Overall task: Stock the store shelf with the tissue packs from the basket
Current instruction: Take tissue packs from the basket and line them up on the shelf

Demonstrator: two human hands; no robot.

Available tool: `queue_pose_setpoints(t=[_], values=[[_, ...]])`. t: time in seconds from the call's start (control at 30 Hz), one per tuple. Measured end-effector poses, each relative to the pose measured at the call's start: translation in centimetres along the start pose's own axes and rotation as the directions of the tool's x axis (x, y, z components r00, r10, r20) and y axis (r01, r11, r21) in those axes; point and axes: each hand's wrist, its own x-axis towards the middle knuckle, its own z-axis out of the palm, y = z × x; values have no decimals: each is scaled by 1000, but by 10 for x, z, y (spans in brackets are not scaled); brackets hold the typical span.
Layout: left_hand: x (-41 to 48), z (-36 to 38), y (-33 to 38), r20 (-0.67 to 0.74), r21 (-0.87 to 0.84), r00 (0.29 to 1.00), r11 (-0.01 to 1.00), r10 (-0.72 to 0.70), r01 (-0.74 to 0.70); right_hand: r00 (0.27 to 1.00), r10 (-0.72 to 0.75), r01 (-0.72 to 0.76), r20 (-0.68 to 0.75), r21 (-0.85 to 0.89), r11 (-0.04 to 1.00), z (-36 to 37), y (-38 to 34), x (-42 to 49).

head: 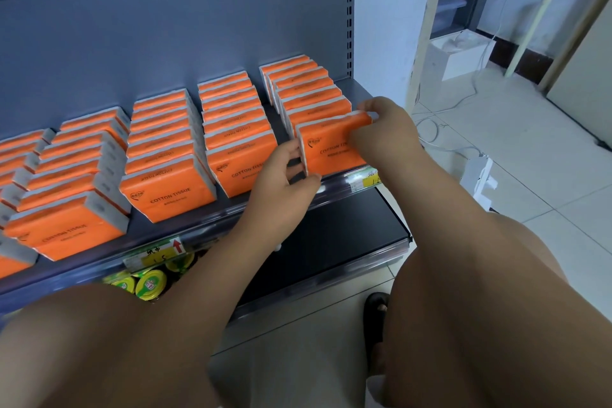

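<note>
The left hand point(285, 183) is gripping the left edge of an orange, grey-sided tissue pack point(331, 151) marked "COTTON TISSUE"; the right hand point(385, 129) is pinching its top corner.

Both hands are on the front tissue pack point(331, 149) of the far-right row; left hand point(284, 175) grips its left edge, right hand point(381, 129) pinches its top-right corner.

Dim, bluish, even light, perhaps from the right; soft focus, wide-angle bending at edges.
</note>
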Motion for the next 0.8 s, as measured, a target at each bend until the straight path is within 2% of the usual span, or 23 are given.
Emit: queue_pose_setpoints(t=[0.2,0.4,0.5,0.8], values=[[3,5,0,-23,23,1000,1000,-16,16,1000,12,-10,27,-60,998,2,-4,0],[8,10,5,-32,-44,996,996,-80,78,999,15,-10,43,-114,993,8,-3,4],[9,11,10,-34,-100,994,990,-105,101,999,19,-15,41,-93,996,9,-2,6],[14,10,11,-69,-94,985,984,-156,149,996,-19,29,83,-123,992,19,1,15]])
